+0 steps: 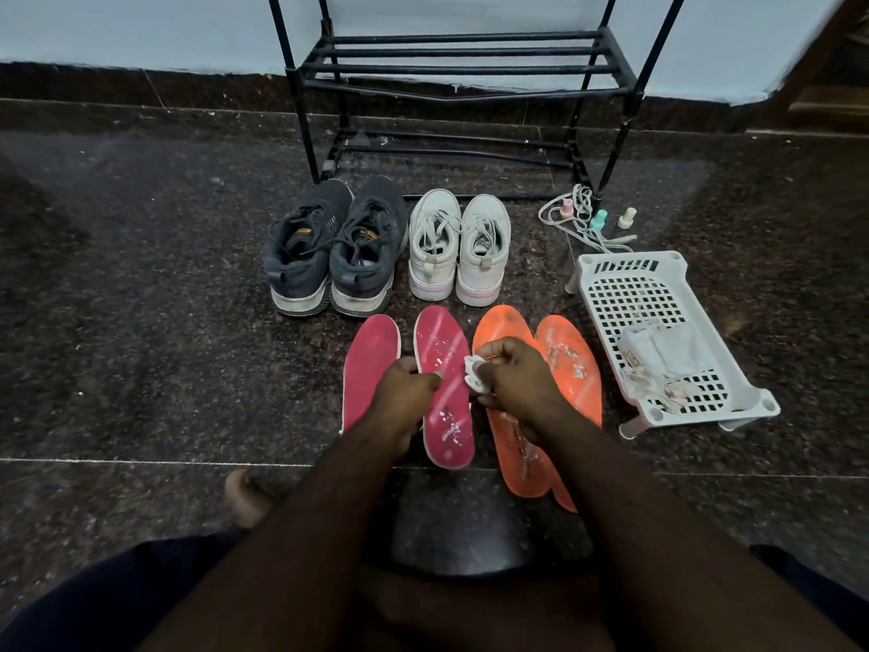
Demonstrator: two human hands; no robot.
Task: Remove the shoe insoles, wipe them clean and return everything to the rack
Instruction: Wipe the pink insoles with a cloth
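The left hand (405,387) grips a speckled pink insole (444,388) while the right hand (510,376) pinches a small white wipe (474,375) against it. All four insoles lie out on the floor, the orange pair (564,369) still spotted. Beyond, the dark sneakers (329,251) and white sneakers (458,249) wait before the bare black rack (463,68); wiping and returning remain.

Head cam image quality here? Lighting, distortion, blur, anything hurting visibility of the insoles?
Head view: dim, flat indoor light, dark floor swallowing detail. Wide-angle bowing bends the rack posts and the wall line. Centre is sharp: red insole and orange insole show white specks clearly. Forearms and knees at the bottom edge go soft and underexposed. Right hand pinching the wipe is readable.
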